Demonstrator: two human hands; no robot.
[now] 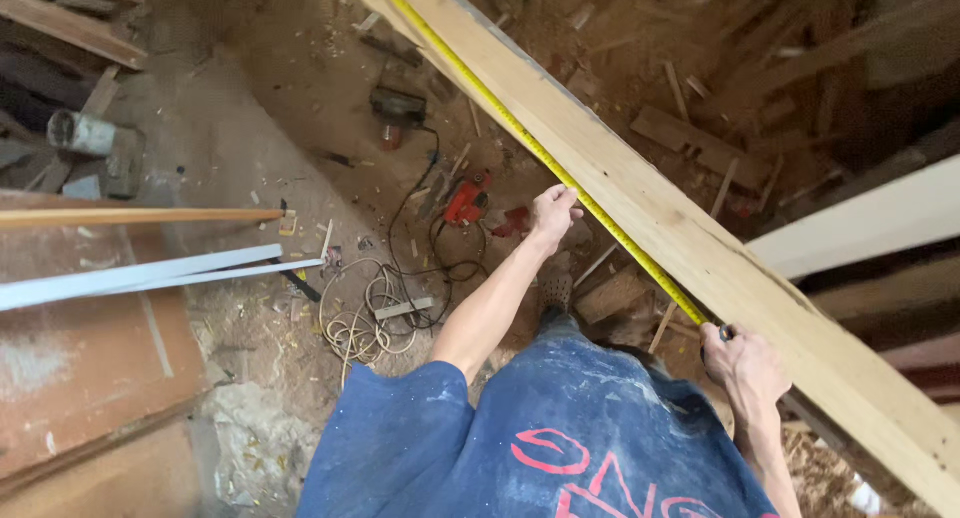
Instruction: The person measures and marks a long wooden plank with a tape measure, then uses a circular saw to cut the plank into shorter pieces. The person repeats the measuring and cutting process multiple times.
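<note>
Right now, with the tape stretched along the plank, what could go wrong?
1. The left hand only pinches the yellow tape measure against the plank's edge; if that grip slips, the tape may shift or snap back toward the right hand.
2. A coiled cable and a red power tool lie on the littered floor near the person's feet; a step could trip.

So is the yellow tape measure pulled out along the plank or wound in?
Pulled out: the yellow tape lies stretched along the plank, between the left hand and right hand.

plank [700,248] ends cut off, tape case hidden
</note>
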